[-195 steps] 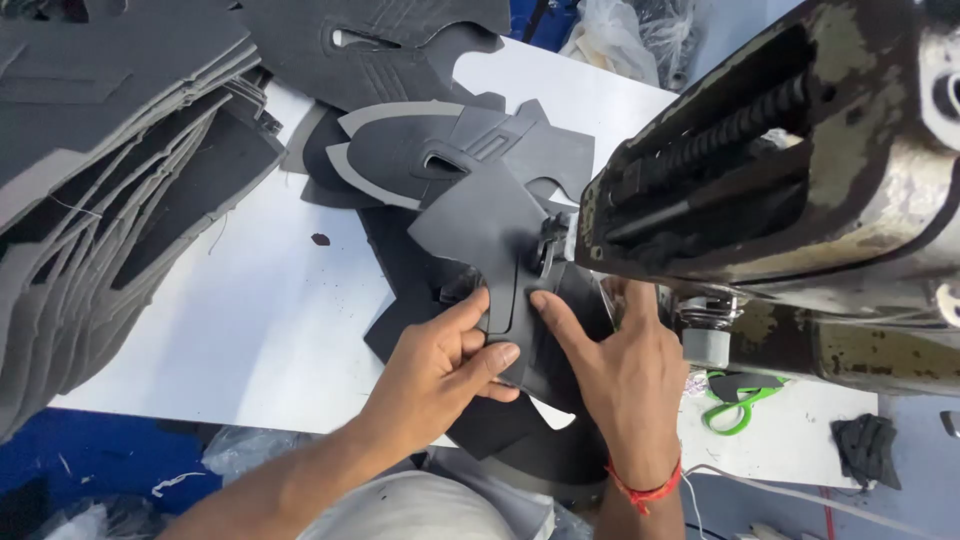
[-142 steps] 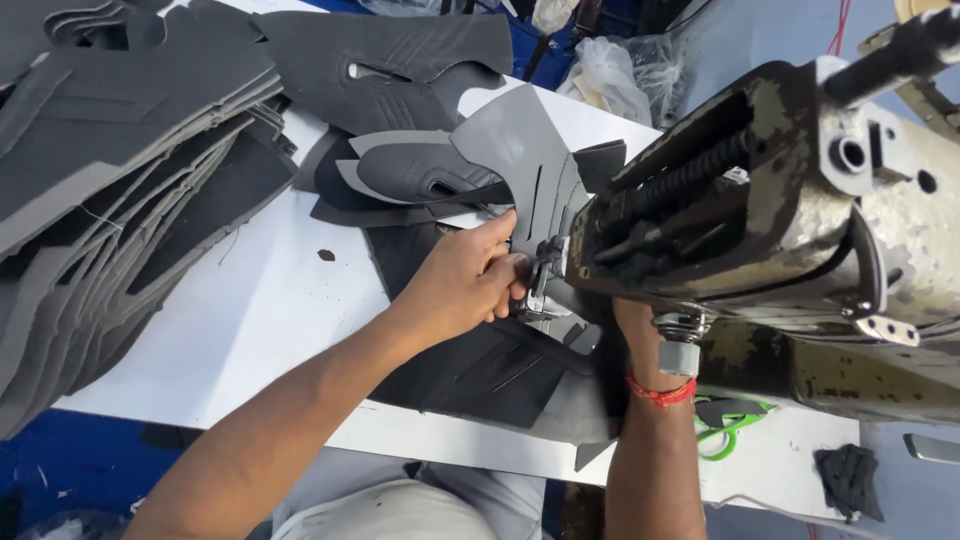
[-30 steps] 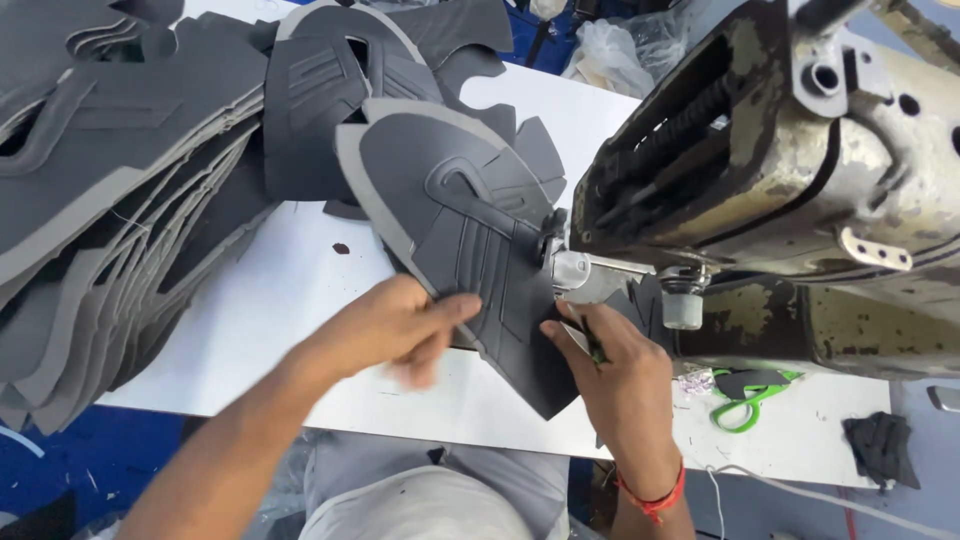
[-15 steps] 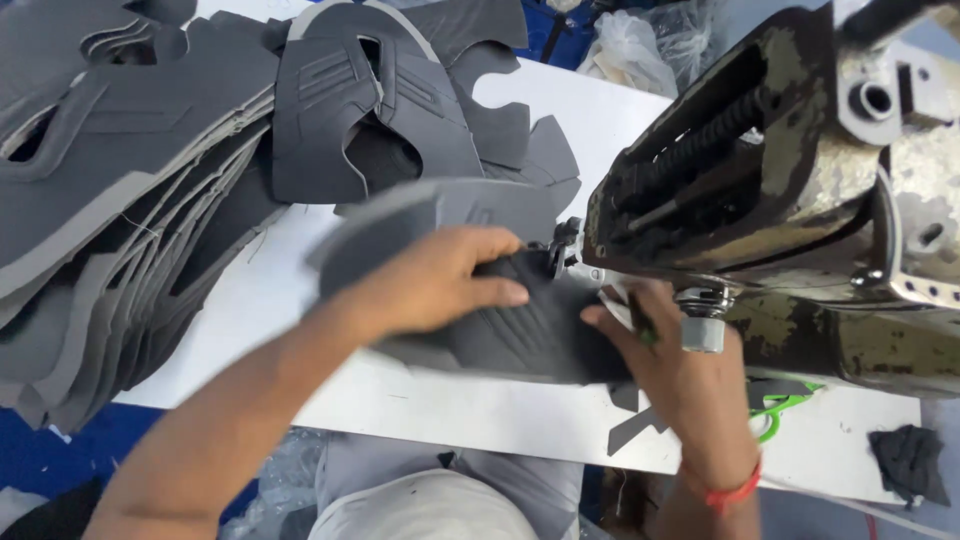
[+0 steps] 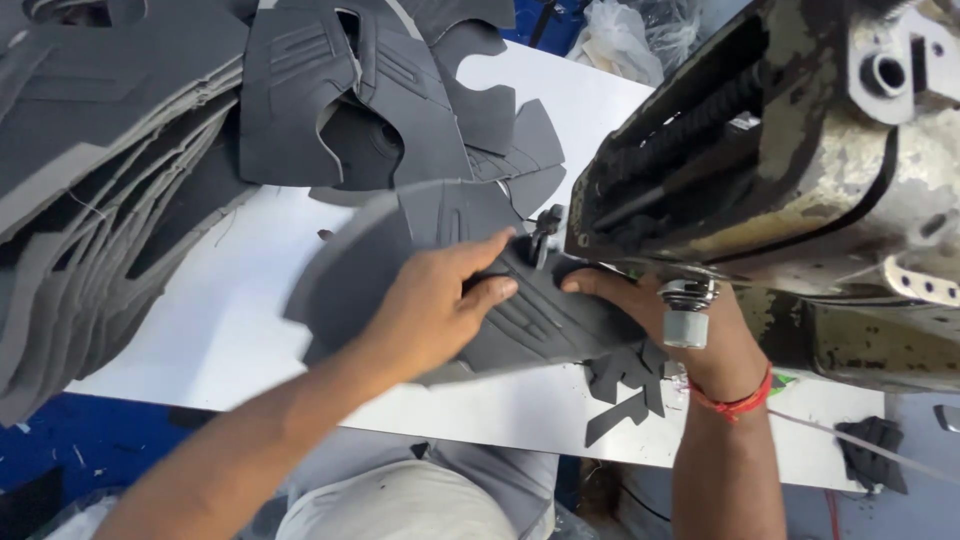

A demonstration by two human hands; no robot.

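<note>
A large dark grey padded fabric piece [image 5: 350, 270] with stitched lines lies across the white table [image 5: 240, 330] and runs under the head of an old sewing machine [image 5: 800, 150]. My left hand [image 5: 440, 305] presses flat on top of the piece, fingers pointing at the presser foot [image 5: 545, 228]. My right hand [image 5: 670, 320] holds the piece's right part just under the machine head, partly hidden by it. A red thread band circles my right wrist.
A tall stack of grey cut pieces [image 5: 90, 170] fills the left side. More dark shaped pieces [image 5: 350, 100] lie at the back. Small dark offcuts [image 5: 625, 385] sit near the front edge, and a dark cloth scrap [image 5: 875, 450] at the right.
The fabric piece has been turned and slid toward the needle. My left hand has shifted from the piece's near edge onto its top, and my right hand has moved under the machine head.
</note>
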